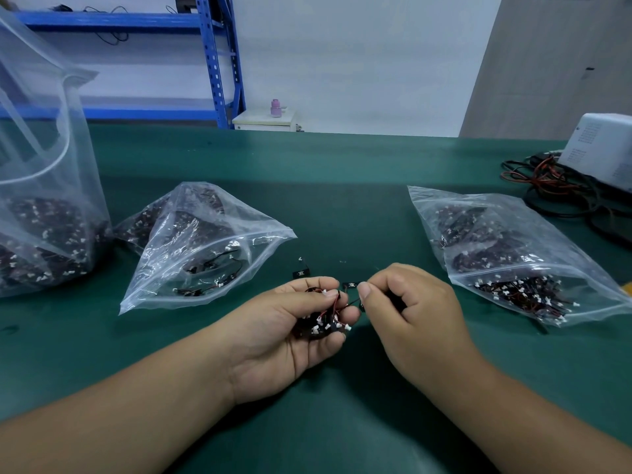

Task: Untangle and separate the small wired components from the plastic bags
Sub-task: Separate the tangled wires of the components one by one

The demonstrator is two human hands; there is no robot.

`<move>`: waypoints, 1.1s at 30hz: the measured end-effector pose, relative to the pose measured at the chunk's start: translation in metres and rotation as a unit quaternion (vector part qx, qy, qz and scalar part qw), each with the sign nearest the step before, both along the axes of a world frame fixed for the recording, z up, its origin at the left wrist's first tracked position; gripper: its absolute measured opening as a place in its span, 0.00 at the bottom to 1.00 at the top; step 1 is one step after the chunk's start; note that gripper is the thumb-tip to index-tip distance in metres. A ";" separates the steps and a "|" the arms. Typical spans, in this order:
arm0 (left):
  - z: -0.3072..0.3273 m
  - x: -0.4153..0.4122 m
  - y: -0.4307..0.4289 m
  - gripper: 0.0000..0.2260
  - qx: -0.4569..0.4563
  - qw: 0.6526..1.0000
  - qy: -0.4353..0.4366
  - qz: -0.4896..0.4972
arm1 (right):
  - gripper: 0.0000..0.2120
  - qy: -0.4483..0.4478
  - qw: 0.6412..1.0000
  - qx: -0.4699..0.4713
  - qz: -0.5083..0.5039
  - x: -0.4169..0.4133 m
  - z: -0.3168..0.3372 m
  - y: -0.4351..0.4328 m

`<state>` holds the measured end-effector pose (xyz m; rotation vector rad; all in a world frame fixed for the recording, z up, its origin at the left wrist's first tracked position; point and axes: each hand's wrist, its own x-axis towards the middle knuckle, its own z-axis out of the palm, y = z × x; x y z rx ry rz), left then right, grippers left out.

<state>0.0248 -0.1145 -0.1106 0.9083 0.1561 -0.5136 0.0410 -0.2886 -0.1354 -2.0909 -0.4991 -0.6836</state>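
Bench [342, 186], green mat. Step in hand, as I judge it: drawing one wired piece out of a clump.

Observed:
- the left grip [290, 333] is palm up near the middle of the near edge, fingers curled round a clump of wired pieces [319, 318] with black bodies, red and black leads and white plugs.
- the right grip [410, 309] is just beside it, thumb and forefinger pinched on a thin lead [354, 300] that runs back into the clump. What sits under the fingers is hidden.
- a loose piece [301, 272] lies on the mat just beyond the left fingers.
- the middle bag [205, 248] lies left of centre, with a few pieces near its mouth.
- the tall bag [48, 206] stands at the left edge, its bottom full.
- the right bag [513, 261] lies toward the right edge, with many pieces inside.

How to do it well (judgement):
- Pull slowly along the lead's own run, not across the clump.
- Ease the left fingers a little so the clump can loosen; a tight hold likely locks the loops.
- Pinch close to the plug or body; these leads look thin and may tear at the joint.
- On a snag, stop, trace the loop and pass the plug back through it.
- Set the freed piece beside the loose piece, away from the bag mouths.
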 end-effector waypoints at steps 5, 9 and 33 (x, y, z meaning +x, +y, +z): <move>0.000 0.000 0.002 0.14 -0.010 1.000 0.001 0.001 | 0.12 0.022 0.999 0.022 -0.010 0.004 -0.001 -0.003; 0.000 -0.001 0.002 0.14 -0.017 1.000 0.001 -0.002 | 0.13 0.043 0.998 0.033 -0.028 0.008 -0.002 -0.003; 0.001 0.001 0.003 0.12 -0.022 0.999 0.037 0.007 | 0.15 0.109 0.986 0.091 -0.091 0.029 -0.005 -0.029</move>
